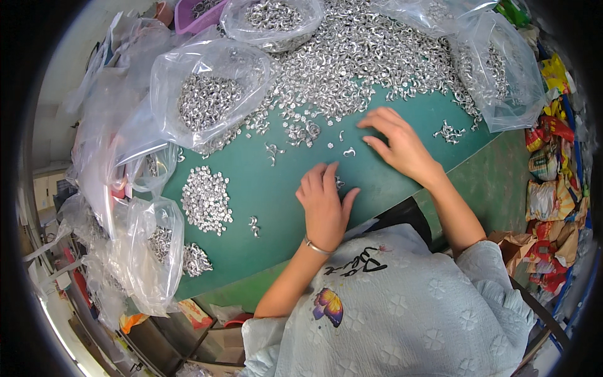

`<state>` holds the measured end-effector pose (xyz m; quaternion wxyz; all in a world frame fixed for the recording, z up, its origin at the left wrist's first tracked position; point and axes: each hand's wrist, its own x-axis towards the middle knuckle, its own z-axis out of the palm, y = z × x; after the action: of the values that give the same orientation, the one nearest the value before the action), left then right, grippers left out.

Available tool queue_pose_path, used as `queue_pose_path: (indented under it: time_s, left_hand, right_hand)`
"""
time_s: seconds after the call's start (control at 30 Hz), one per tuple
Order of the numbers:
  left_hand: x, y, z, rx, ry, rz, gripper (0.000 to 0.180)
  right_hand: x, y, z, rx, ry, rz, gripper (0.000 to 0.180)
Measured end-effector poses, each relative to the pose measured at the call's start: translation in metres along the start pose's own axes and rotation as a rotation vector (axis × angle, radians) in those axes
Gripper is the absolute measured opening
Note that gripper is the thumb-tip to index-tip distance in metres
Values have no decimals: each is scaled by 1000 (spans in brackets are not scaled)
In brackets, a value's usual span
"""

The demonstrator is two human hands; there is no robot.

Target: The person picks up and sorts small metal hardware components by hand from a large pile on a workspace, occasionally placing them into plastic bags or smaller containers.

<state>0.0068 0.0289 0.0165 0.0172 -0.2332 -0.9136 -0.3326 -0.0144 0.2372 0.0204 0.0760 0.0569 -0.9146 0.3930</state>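
Note:
My left hand (323, 204), with a bangle at its wrist, rests low over the green tabletop (270, 188). Its thumb stands away from the fingers, and a few small silvery metal pieces (340, 183) show in the gap beside the index finger. My right hand (402, 144) hovers further right and farther off, thumb and fingers apart, nothing visible between them. A single curved metal piece (350, 152) lies between the two hands. Just beyond sits a small cluster of curved pieces (304, 133). A large heap of curved metal parts (358, 56) spreads across the far side.
Clear plastic bags of metal parts stand at the far left (210, 100), near left (157, 251) and far right (499, 81). A pile of small round metal pieces (206, 200) lies left of my left hand. Colourful packages (549, 195) line the right side.

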Motion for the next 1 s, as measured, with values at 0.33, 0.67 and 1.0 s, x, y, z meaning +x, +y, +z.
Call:
queue_pose_path:
  time_s: [0.33, 0.67, 1.0]
  left_hand:
    - [-39, -46, -31, 273, 71, -159, 23]
    - [-2, -43, -25, 245, 173, -136, 39]
    - [34, -71, -22, 16, 169, 2, 27]
  right_hand:
    - [-9, -7, 23, -234, -63, -252, 33]
    - [44, -34, 51, -249, 14, -307, 45]
    - [25, 0, 42, -58, -36, -373, 16]
